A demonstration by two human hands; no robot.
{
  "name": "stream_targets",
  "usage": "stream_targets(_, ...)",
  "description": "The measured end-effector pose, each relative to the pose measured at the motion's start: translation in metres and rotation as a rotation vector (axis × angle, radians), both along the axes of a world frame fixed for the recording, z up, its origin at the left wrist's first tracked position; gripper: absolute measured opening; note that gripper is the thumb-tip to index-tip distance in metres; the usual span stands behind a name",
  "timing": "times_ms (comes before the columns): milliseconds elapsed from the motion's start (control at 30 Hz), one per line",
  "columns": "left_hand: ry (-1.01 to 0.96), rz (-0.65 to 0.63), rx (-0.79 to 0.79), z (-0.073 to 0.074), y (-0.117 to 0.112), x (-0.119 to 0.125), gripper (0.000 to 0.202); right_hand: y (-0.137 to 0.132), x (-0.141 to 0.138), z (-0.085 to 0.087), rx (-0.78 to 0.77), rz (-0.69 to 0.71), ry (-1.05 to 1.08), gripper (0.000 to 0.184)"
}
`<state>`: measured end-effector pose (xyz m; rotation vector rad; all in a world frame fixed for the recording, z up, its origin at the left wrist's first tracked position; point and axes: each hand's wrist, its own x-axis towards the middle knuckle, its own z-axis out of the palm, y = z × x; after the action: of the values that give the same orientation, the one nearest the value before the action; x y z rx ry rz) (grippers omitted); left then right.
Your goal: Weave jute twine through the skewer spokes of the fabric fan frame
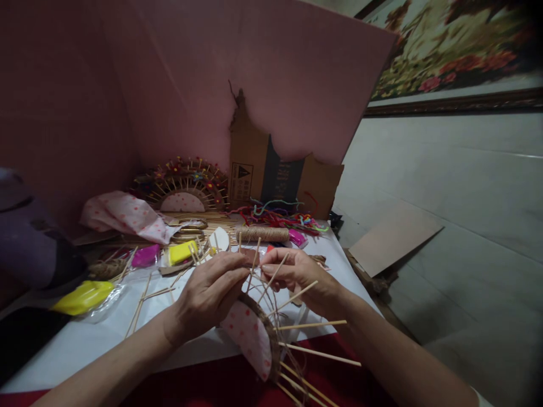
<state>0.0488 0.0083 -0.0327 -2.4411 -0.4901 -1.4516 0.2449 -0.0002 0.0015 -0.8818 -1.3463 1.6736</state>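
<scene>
A half-round piece covered in pink dotted cloth [248, 336] stands tilted before me, with thin wooden sticks [314, 325] fanning out from its brown curved edge. My left hand [212, 291] is closed around its upper end; the hand hides the sticks there and its fingertips partly. Opposite, my right hand [299, 280] has thumb and forefinger pinched together at the stick tops, on what looks like thin brown twine. Loose twine [292, 359] runs down from there, woven among the sticks. The exact pinch point is small and dim.
A finished-looking stick fan with colourful flowers [182, 186] leans at the back. Near it are dotted cloth [123, 215], scissors [193, 226], a twine roll [263, 234], pipe cleaners [280, 217] and torn cardboard [250, 164]. Yellow clay packs [85, 297] and loose sticks [142, 302] lie left.
</scene>
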Motion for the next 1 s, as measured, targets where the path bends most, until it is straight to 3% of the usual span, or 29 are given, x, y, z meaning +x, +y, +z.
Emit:
stream_targets(267, 0.006, -0.003, 0.004, -0.001, 0.0, -0.001, 0.023, 0.001, -0.001, 0.003, 0.007, 0.017, -0.041, 0.013)
stream_targets(600, 0.004, 0.009, 0.012, -0.001, 0.001, -0.001, 0.021, 0.003, 0.004, -0.004, -0.014, -0.036, 0.059, 0.016)
stream_targets(867, 0.005, -0.008, -0.01, -0.002, 0.002, 0.0, 0.024, 0.009, 0.018, -0.009, -0.086, -0.348, 0.179, 0.029)
stream_targets(1000, 0.007, -0.015, -0.008, -0.001, 0.001, -0.001, 0.025, 0.013, 0.024, -0.011, -0.09, -0.343, 0.109, 0.033)
